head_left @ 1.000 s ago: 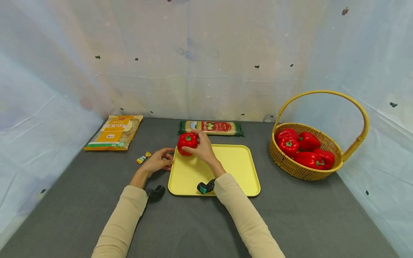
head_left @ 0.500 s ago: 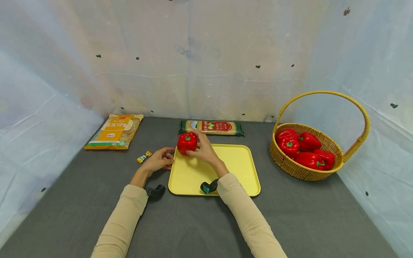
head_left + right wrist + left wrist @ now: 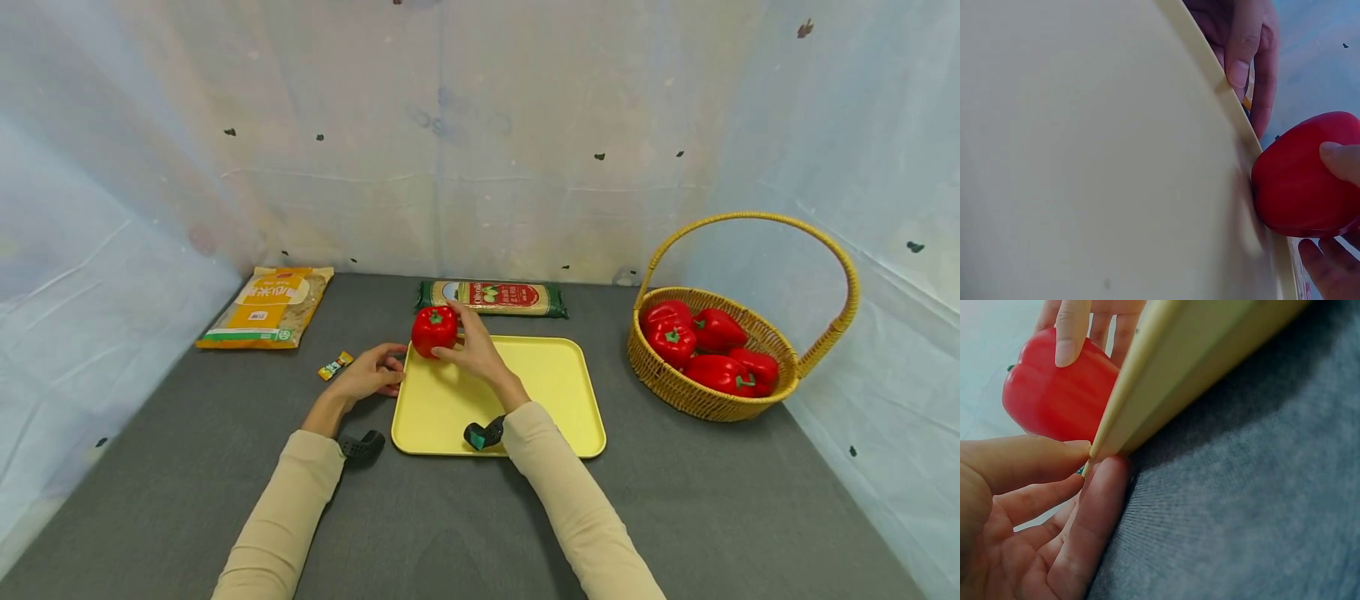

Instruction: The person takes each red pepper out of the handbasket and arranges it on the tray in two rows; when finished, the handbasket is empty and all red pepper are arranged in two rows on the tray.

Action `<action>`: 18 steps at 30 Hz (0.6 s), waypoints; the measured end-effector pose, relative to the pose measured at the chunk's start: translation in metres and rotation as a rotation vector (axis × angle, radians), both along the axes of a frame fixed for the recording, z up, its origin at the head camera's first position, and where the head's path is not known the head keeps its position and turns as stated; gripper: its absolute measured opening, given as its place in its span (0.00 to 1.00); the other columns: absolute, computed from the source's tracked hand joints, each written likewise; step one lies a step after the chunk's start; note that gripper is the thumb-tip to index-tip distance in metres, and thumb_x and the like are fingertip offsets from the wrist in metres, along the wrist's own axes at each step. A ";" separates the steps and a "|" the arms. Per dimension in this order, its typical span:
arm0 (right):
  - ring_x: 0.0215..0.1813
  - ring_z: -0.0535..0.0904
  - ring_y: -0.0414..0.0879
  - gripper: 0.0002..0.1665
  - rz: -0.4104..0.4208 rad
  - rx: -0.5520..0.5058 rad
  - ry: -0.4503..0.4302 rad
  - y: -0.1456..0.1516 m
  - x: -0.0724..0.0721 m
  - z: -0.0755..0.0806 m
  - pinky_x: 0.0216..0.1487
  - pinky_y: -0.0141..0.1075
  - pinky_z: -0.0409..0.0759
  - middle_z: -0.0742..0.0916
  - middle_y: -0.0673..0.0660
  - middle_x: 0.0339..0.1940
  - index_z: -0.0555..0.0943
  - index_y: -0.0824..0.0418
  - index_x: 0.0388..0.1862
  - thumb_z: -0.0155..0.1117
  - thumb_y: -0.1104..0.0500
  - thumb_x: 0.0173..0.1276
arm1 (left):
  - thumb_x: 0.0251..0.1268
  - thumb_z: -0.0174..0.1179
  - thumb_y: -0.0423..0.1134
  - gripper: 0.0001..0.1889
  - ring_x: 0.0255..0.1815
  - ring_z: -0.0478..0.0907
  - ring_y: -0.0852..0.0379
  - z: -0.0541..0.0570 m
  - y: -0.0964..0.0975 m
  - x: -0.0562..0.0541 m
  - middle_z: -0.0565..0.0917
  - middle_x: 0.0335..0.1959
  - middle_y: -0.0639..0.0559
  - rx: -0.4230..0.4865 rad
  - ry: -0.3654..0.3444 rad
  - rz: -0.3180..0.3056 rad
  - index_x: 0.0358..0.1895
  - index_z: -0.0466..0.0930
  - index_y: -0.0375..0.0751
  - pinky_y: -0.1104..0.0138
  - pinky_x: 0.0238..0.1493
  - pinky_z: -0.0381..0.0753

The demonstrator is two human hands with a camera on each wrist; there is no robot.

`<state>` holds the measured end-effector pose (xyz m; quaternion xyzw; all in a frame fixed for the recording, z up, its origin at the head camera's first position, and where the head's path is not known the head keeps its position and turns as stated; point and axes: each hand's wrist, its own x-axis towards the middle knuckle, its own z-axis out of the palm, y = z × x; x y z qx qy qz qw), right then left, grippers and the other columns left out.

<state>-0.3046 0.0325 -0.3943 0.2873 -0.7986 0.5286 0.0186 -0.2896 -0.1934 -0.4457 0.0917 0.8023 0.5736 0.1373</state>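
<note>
A red bell pepper [image 3: 433, 332] with a green stem is at the far left corner of a yellow rectangular tray [image 3: 517, 392]. My right hand [image 3: 478, 354] grips it from the right side, thumb on the near face and fingers behind. In the right wrist view the pepper [image 3: 1304, 181] sits right at the tray's rim [image 3: 1235, 106]. My left hand [image 3: 369, 373] pinches the tray's left edge. The left wrist view has its thumb on top of the rim [image 3: 1105, 428] and its fingers against the underside.
A wicker basket [image 3: 678, 396] with several red peppers and a tall handle stands at the right. Behind the tray lies a green pasta packet [image 3: 495, 298]. A yellow grain bag [image 3: 266, 308] and a small wrapped snack [image 3: 334, 366] lie at the left on the grey cloth [image 3: 420, 525].
My right thumb and wrist have shifted slightly to the right, and the bell pepper has moved a touch away from me. My left hand and the tray have stayed put.
</note>
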 end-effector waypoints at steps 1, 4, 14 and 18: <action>0.61 0.69 0.64 0.47 -0.002 -0.005 -0.007 0.000 -0.001 -0.001 0.55 0.51 0.74 0.65 0.70 0.64 0.55 0.66 0.71 0.69 0.68 0.56 | 0.65 0.55 0.30 0.29 0.34 0.79 0.53 0.000 0.000 0.000 0.74 0.41 0.39 -0.001 0.000 -0.002 0.68 0.57 0.32 0.62 0.36 0.83; 0.61 0.70 0.61 0.48 -0.016 0.014 0.002 -0.001 -0.009 -0.012 0.55 0.47 0.76 0.66 0.67 0.64 0.54 0.63 0.72 0.69 0.66 0.58 | 0.65 0.55 0.30 0.29 0.34 0.79 0.53 0.000 0.000 0.000 0.74 0.41 0.39 -0.002 -0.004 0.001 0.68 0.57 0.33 0.62 0.36 0.83; 0.62 0.69 0.53 0.52 -0.056 0.038 -0.012 -0.002 -0.022 -0.030 0.57 0.45 0.75 0.64 0.59 0.66 0.53 0.52 0.74 0.73 0.58 0.55 | 0.66 0.54 0.31 0.28 0.35 0.79 0.52 0.001 0.001 0.001 0.74 0.41 0.40 -0.006 -0.008 0.005 0.67 0.58 0.34 0.61 0.37 0.83; 0.63 0.68 0.53 0.52 -0.060 0.053 -0.016 0.000 -0.021 -0.026 0.58 0.45 0.74 0.64 0.57 0.68 0.53 0.51 0.74 0.72 0.57 0.55 | 0.65 0.54 0.31 0.28 0.34 0.80 0.52 0.001 0.000 -0.001 0.74 0.40 0.40 -0.008 -0.008 0.010 0.67 0.58 0.35 0.61 0.36 0.83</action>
